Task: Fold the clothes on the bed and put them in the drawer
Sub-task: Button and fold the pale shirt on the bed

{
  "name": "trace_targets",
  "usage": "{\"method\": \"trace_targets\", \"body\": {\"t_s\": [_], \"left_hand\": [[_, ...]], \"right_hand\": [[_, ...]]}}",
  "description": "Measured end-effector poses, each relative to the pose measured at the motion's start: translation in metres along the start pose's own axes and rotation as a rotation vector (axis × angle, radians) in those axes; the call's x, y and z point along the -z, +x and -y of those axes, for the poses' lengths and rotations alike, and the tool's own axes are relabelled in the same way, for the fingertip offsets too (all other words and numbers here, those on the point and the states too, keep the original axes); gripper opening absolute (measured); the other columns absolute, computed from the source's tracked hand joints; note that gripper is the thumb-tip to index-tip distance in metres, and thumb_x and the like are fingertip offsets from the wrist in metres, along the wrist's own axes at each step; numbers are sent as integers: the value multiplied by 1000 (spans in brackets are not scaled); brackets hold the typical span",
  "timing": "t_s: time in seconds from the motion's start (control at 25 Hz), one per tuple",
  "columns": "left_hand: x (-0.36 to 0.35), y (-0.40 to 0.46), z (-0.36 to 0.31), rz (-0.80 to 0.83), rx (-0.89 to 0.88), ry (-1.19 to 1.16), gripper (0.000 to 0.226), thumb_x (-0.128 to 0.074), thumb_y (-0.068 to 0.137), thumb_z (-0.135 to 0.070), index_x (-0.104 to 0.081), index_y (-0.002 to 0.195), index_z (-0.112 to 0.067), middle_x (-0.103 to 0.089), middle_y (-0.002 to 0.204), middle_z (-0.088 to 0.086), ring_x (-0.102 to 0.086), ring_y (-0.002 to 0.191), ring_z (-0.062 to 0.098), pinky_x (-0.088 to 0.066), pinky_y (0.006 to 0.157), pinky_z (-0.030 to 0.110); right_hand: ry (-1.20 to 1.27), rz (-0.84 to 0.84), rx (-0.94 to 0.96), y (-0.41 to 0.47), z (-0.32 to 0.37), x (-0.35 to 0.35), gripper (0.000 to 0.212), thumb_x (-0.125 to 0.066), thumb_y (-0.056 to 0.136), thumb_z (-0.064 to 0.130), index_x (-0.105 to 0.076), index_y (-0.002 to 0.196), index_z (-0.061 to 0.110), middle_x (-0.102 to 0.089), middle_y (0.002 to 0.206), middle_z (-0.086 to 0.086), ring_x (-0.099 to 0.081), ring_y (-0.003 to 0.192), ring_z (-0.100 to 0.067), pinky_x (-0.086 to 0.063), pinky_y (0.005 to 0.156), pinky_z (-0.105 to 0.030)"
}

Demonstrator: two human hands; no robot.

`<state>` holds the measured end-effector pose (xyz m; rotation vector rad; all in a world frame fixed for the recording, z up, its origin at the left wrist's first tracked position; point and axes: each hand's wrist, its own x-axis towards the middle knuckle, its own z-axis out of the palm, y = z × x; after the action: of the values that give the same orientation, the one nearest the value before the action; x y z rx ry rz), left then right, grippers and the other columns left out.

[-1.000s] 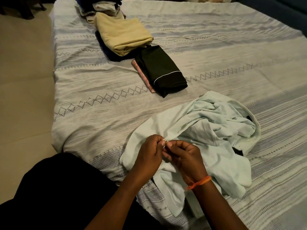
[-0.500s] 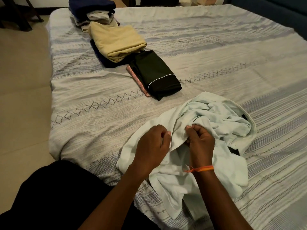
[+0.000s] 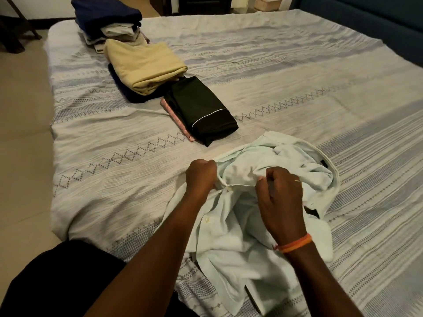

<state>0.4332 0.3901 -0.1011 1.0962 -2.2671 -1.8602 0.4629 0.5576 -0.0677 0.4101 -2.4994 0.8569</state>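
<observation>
At the bottom left of the frame my dark-clothed lap [image 3: 57, 282] sits against the near edge of the bed [image 3: 297, 92]. Just above it, low and centre-right, the pale mint shirt [image 3: 240, 236] lies crumpled on the striped bedspread, its buttons showing along the placket and its collar curving off toward the right.

My left hand [image 3: 201, 177] is closed into a fist, gripping a bunched edge of the shirt at centre frame. My right hand [image 3: 280, 197], with an orange band [image 3: 295, 243] at the wrist and a ring on one finger, has its fingers curled round a fold of the same shirt just to the right. A short run of the shirt's edge is stretched taut between the two hands.

Beyond the shirt, toward the middle of the frame, a folded black garment with white piping [image 3: 201, 110] rests on a pink folded piece [image 3: 176, 120] that peeks out on its left. Further up and left, a folded beige garment [image 3: 144, 65] lies on top of something dark. At the upper left, a stack of folded clothes [image 3: 109, 24] topped by navy cloth sits near the far corner of the bed.

Bare floor [image 3: 20, 156] runs down the left side; a dark blue headboard [image 3: 366, 19] fills the upper right.
</observation>
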Motion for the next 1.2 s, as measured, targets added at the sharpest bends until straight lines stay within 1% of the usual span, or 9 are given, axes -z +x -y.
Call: {"method": "trace_targets", "body": {"t_s": [0.12,0.24,0.4,0.52,0.68,0.88,0.96,1.04,1.2], "left_hand": [[13,-1,-4,168,199,-477,25,-53,95,-15,-63,111,1,-67,97,12,-64,87,26,-57,74,37],[25,-15,1,393,277,-677,23,-49,97,-17,-67,97,-1,-70,83,11,-65,75,23,-54,67,34],[31,-17,24,429,246,-689,23,-56,87,-20,-66,92,0,-70,97,21,-67,86,32,-52,90,43],[26,-14,31,332,184,-632,41,-71,62,-31,-67,93,-4,-66,110,29,-63,102,40,-49,95,50],[38,-27,20,248,49,-617,8,-61,88,-9,-69,91,-8,-71,96,12,-68,89,25,-54,79,34],[89,-52,51,281,10,-475,9,-66,90,-5,-64,98,-1,-69,85,11,-68,73,20,-59,66,34],[92,-62,71,190,17,-484,16,-71,86,-5,-67,101,0,-70,86,10,-70,76,19,-59,71,35],[84,-72,82,114,-10,-514,19,-73,84,-5,-71,102,-1,-74,89,11,-72,82,22,-59,77,37],[70,-82,78,4,-188,-445,13,-73,83,-4,-73,94,-11,-76,83,5,-69,72,11,-55,63,25]], "right_hand": [[-209,253,-180,21,-30,-19,18,-52,87,27,-51,73,16,-50,88,-5,-46,84,-28,-35,72,-37],[149,531,-410,8,-50,-42,28,-50,84,28,-44,62,12,-50,75,-11,-50,77,-33,-33,72,-36],[-313,367,-502,-27,-40,-72,29,-49,93,28,-56,114,9,-42,129,-22,-46,114,-41,-39,94,-51],[-351,320,-537,-21,-24,-87,34,-46,91,33,-55,117,12,-45,128,-20,-45,117,-40,-37,94,-56],[334,361,-310,27,-22,-94,17,-44,81,30,-46,71,16,-53,75,-7,-49,74,-22,-40,72,-41],[150,762,171,30,-5,-102,27,-42,82,35,-29,63,20,-35,62,3,-31,58,-14,-24,60,-32],[165,708,40,7,-9,-95,27,-41,81,40,-31,64,23,-40,64,3,-38,61,-15,-30,62,-36],[125,438,-147,-18,2,-81,20,-46,82,40,-44,71,23,-52,85,-2,-49,80,-21,-39,71,-41],[243,45,31,-47,51,-54,11,-57,92,19,-55,85,10,-52,89,-1,-51,82,-21,-41,71,-34]]}}
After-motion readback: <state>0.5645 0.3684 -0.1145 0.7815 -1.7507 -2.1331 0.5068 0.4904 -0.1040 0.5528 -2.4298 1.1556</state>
